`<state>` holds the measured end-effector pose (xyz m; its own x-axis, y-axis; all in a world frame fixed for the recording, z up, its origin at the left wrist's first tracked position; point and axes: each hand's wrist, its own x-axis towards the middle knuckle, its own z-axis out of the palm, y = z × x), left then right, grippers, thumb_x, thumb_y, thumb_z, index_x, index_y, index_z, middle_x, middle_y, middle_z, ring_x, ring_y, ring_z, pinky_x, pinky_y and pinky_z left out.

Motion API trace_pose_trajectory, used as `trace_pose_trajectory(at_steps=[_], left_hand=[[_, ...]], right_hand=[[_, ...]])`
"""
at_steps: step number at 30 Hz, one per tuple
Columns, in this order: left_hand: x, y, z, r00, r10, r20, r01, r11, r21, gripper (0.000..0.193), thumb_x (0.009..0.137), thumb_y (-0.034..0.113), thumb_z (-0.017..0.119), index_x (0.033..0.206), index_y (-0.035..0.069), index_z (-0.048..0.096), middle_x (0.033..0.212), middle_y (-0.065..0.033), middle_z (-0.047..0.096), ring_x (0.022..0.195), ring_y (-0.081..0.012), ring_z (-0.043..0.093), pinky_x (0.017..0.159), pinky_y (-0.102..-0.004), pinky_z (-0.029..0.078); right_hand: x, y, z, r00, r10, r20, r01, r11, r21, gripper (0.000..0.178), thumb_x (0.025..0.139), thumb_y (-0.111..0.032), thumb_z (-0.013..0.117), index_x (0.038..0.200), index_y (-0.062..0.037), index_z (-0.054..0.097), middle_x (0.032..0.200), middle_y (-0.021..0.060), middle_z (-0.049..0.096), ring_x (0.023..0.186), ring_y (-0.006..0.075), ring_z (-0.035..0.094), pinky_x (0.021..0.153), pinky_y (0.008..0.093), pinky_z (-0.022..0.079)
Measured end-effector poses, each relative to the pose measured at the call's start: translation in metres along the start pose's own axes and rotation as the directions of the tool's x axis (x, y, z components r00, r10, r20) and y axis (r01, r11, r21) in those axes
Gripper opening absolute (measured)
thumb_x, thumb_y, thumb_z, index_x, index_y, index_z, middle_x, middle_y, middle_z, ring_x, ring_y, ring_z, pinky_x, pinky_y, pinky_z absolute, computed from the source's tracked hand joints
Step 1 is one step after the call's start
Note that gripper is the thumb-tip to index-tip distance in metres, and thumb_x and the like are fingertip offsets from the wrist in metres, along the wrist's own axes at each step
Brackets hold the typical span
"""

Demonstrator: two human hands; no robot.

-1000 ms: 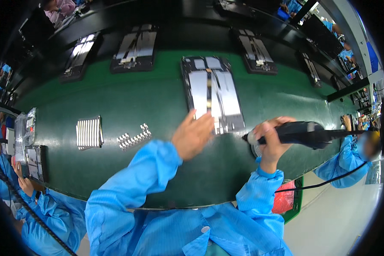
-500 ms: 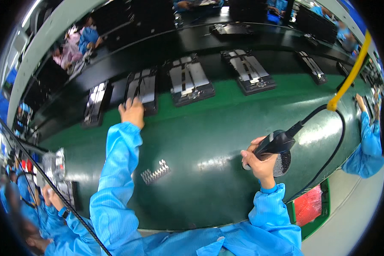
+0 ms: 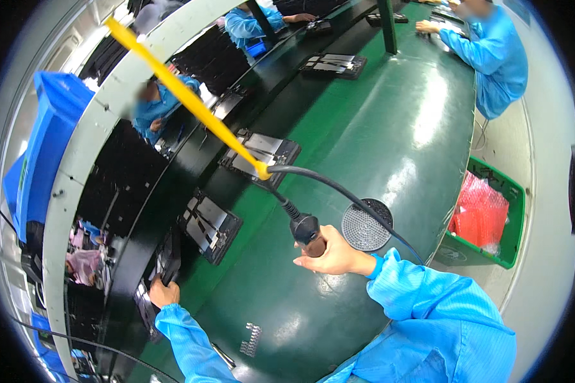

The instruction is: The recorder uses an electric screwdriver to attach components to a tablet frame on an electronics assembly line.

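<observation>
My left hand (image 3: 165, 293) is closed on the near end of a flat black device (image 3: 170, 254), which looks tilted up and shows mostly its dark side. Beside that hand lies another flat device (image 3: 145, 309) with a silver part. In my right hand (image 3: 336, 254) is a black powered screwdriver (image 3: 306, 231), its cable running through a yellow hanging strap (image 3: 195, 105). Fingers wrap round its body; its tip is hidden. Just right of this hand sits a round dark dish (image 3: 367, 225) with a dotted surface. An L-shaped cluster of small silver pieces (image 3: 252, 339) lies on the green mat.
Along the far belt lie more open devices with silver panels (image 3: 211, 225), (image 3: 265, 153), (image 3: 334, 65). A green crate (image 3: 516, 246) holding red bubble wrap (image 3: 482, 214) stands beyond the bench's right edge. A co-worker (image 3: 495, 60) sits at the far right; blue bins (image 3: 51, 140) are at left.
The view has swung round to the right. My left hand, earlier resting at a device's near end, now grips a device that looks tilted up. My right hand still holds the screwdriver.
</observation>
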<state>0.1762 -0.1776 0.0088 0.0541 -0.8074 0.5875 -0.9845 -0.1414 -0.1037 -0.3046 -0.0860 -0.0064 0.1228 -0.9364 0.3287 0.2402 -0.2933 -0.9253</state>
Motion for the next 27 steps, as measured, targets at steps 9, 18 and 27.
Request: trace_pose_trajectory(at_steps=[9, 18, 27], left_hand=[[0.009, 0.040, -0.051, 0.974, 0.107, -0.200, -0.158, 0.953, -0.259, 0.031, 0.065, 0.009, 0.065, 0.095, 0.000, 0.065, 0.085, -0.0192, 0.066, 0.077, -0.0345, 0.064, 0.074, -0.0431, 0.049], [-0.079, 0.133, -0.179, 0.916, 0.156, -0.370, -0.335, 0.805, -0.490, 0.038, 0.065, -0.008, 0.054, 0.102, -0.005, 0.062, 0.098, -0.0196, 0.067, 0.088, -0.0290, 0.066, 0.084, -0.0357, 0.050], [-0.192, 0.230, -0.177, 0.713, 0.688, -0.135, -0.552, 0.432, -0.713, 0.048, 0.056, 0.006, 0.071, 0.102, -0.001, 0.062, 0.101, -0.0156, 0.066, 0.104, -0.0339, 0.061, 0.092, -0.0504, 0.045]], right_hand=[[-0.012, -0.009, -0.006, 0.998, 0.056, -0.011, -0.053, 0.986, 0.158, 0.029, 0.077, -0.002, 0.067, 0.102, -0.0023, 0.051, 0.064, -0.0040, 0.045, 0.053, 0.0024, 0.044, 0.048, 0.0209, 0.041], [-0.011, -0.007, 0.000, 0.977, -0.210, 0.038, 0.210, 0.977, -0.016, 0.049, 0.062, -0.020, 0.087, 0.090, -0.0039, 0.051, 0.053, -0.0048, 0.046, 0.046, 0.0010, 0.037, 0.041, 0.0208, 0.027], [0.004, -0.041, -0.050, 0.990, -0.037, -0.136, 0.043, 0.998, 0.040, 0.040, 0.069, -0.003, 0.080, 0.101, -0.0025, 0.056, 0.060, 0.0015, 0.059, 0.046, 0.0084, 0.055, 0.042, 0.0220, 0.041]])
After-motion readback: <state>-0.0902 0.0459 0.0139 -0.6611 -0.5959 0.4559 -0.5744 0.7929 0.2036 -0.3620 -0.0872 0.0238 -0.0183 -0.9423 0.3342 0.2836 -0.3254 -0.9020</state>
